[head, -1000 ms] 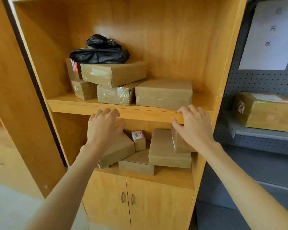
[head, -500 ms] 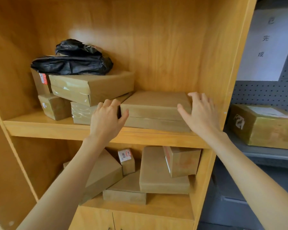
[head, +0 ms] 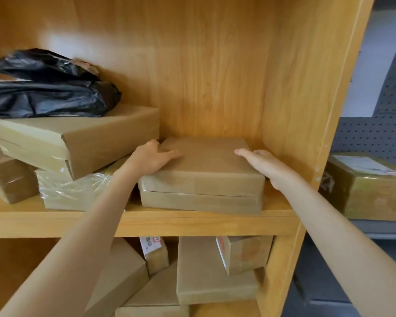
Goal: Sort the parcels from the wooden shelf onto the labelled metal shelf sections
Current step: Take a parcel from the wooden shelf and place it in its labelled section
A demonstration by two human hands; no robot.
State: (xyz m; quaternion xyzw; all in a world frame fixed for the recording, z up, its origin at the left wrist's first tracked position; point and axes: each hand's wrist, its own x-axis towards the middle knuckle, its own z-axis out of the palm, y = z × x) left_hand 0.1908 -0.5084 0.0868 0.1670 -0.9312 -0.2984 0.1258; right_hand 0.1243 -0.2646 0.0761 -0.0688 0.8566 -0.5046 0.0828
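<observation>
Head view is showing both hands, left hand [head: 151, 156] and right hand [head: 262, 164], clasping a flat parcel [head: 204, 177] on the wooden shelf [head: 146, 221]; one parcel [head: 370, 186] is occupying the metal shelf [head: 380, 228], most remaining unsorted.

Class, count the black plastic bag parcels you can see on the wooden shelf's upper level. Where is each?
2. One black bag lies on the large tilted cardboard box at the left; a second black bag sits on top of it, towards the back. Others may be hidden beyond the frame's left edge.

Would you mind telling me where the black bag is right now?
In the head view, the black bag lies upper left on the wooden shelf, atop a tilted box.
</observation>
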